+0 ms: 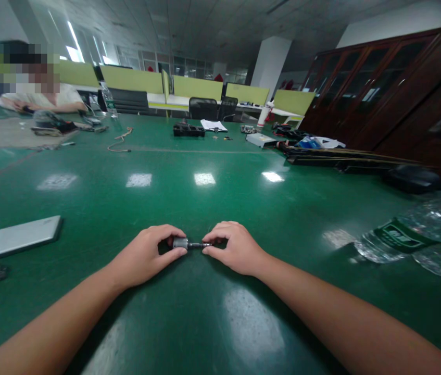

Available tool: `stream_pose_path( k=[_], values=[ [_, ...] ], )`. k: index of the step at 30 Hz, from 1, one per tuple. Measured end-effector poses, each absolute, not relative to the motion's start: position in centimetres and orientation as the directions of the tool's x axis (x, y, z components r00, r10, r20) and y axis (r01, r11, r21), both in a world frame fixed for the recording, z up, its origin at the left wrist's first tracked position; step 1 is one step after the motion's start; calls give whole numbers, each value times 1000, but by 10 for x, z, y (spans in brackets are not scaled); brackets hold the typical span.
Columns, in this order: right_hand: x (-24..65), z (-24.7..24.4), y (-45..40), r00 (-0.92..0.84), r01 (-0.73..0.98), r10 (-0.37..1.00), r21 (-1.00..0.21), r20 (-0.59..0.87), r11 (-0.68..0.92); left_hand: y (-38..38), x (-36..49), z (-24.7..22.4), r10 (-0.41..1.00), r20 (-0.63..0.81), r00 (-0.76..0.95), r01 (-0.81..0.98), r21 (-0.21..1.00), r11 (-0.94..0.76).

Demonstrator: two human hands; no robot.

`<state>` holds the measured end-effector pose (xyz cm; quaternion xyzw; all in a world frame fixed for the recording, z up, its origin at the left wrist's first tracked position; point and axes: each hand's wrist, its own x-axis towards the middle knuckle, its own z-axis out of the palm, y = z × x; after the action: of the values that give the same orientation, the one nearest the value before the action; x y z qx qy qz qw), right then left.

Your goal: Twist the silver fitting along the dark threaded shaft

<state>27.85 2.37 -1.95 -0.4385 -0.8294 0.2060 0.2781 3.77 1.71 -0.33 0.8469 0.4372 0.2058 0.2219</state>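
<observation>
Low over the green table [204, 203], a small silver metal cylinder with a thin rod [181, 243] lies level between my two hands. Thumb and fingers of my left hand [148, 256] are closed around the thick cylindrical end. At the other end, my right hand [238, 247] pinches the dark, ridged tip of the rod. The middle of the rod shows bare between the hands. My fingertips hide both ends, so the exact kind of part cannot be made out.
A flat silver device [19, 237] lies at the left, with a cable end beside it. Large clear water bottles [398, 237] lie at the right. Farther back are a black tray [189, 129], papers [213, 125] and long dark strips [329, 158]. A person [44, 94] sits at the far left.
</observation>
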Motion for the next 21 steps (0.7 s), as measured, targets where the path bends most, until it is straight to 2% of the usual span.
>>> stream_pose_path(
  k=[21],
  values=[
    [274, -16, 18, -533, 549, 791, -588, 301, 594, 14, 42, -2, 773, 168, 612, 615, 513, -599]
  ],
)
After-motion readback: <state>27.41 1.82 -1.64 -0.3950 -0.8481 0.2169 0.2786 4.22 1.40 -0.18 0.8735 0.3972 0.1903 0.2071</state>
